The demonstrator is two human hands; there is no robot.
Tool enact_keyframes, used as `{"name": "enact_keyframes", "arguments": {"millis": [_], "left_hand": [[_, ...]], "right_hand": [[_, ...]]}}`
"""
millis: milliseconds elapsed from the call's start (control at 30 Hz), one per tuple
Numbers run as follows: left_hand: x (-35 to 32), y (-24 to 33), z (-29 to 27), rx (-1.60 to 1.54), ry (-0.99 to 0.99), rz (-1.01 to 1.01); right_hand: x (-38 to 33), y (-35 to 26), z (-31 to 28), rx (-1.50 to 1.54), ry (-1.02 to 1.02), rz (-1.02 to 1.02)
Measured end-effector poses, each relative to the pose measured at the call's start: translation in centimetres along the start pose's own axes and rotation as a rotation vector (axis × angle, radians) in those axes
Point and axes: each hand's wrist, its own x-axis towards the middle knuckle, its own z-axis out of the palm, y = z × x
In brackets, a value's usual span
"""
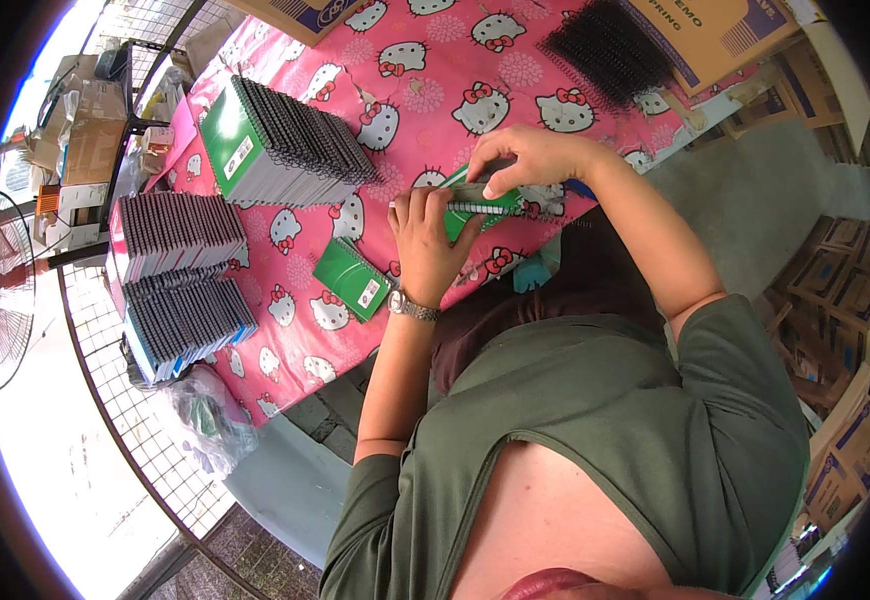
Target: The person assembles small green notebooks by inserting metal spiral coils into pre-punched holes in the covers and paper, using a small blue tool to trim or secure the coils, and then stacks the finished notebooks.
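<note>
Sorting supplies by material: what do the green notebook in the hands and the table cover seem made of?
Green notebook: apparently glossy card covers, with a white coil binding, plastic or coated wire. Table cover: probably vinyl or oilcloth, a pink cartoon-cat print with slight sheen.

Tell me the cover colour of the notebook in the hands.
Green, with a black spiral binding; the notebook shows best in the head view.

Notebook-binding workshop, notebook stacks (290, 145), cartons (715, 30)

On the pink patterned tablecloth (435, 90): one green notebook (480, 200) in the hands, one loose green notebook (353, 278) left of it, three notebook stacks, perhaps four, further left, one pile of black spiral coils (605, 45) beyond, two cardboard boxes
</note>
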Motion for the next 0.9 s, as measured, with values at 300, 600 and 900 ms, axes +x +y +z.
{"name": "enact_keyframes", "arguments": {"millis": [300, 600, 900], "left_hand": [[-0.1, -0.2, -0.1, -0.061, 0.016, -0.027], [0.0, -3.0, -1.8, -0.16, -0.051, -0.056], [0.1, -3.4, -1.7, -0.488, -0.15, -0.279]], "right_hand": [[0.4, -0.1, 0.2, 0.555, -0.136, -0.104], [2.9, -1.5, 0.3, -0.104, -0.038, 0.202], [3.8, 0.1, 0.1, 0.352, -0.136, -0.009]]}}
